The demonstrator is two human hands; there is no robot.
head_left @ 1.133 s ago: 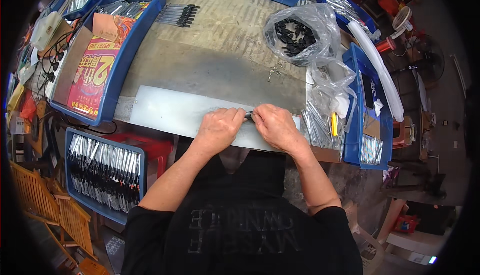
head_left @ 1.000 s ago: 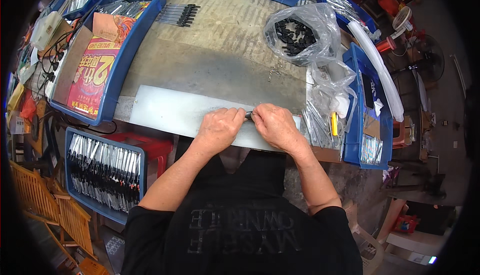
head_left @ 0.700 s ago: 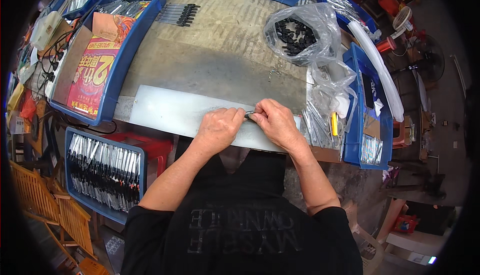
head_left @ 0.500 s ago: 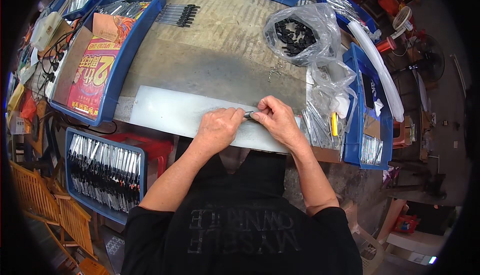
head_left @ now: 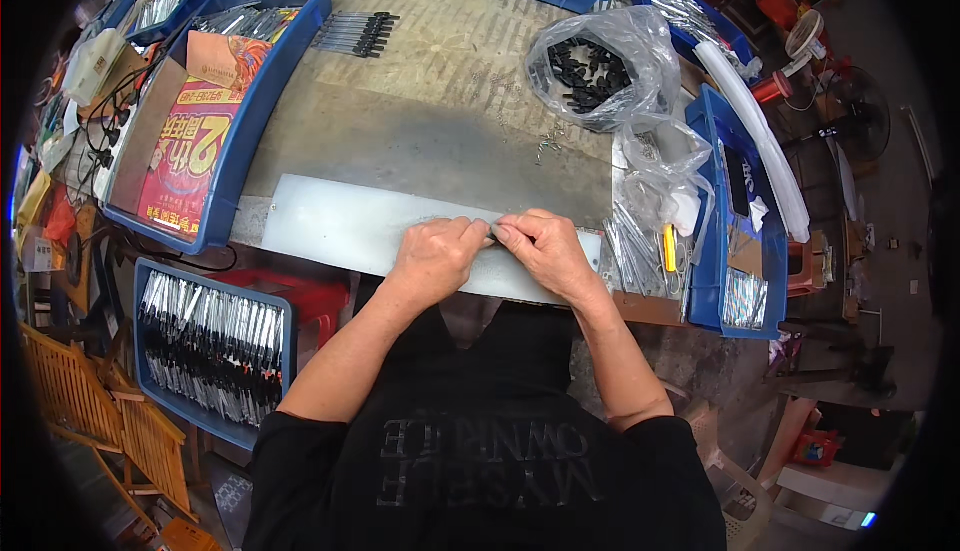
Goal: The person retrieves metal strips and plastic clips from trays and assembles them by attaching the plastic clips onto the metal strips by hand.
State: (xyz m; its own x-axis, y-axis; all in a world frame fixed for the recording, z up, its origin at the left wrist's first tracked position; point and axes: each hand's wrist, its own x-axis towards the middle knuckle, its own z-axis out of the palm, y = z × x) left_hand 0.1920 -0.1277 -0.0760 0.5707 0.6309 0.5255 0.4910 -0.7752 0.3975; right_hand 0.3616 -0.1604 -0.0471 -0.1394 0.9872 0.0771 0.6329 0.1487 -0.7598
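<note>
My left hand (head_left: 437,256) and my right hand (head_left: 546,253) meet over a white board (head_left: 320,223) at the table's near edge. Between their pinched fingertips sits a small dark cylindrical piece (head_left: 492,234), mostly covered by the fingers. Both hands are closed on it. Right of my right hand lie several thin clear tubes (head_left: 628,256) and a yellow-handled tool (head_left: 669,249). Farther off, a clear plastic bag (head_left: 650,56) stands open around many black parts (head_left: 585,79). Tiny metal bits (head_left: 548,147) are scattered on the table in front of it.
A row of pens (head_left: 355,33) lies at the far left of the table. Blue trays stand around it: one with a red printed carton (head_left: 185,156), another (head_left: 705,241) at the right. Below left, a blue crate (head_left: 215,286) holds many pens beside a red stool (head_left: 310,311).
My right hand has drawn slightly in toward the left one, and its fingers have closed farther over the small dark piece. My left hand has stayed nearly still.
</note>
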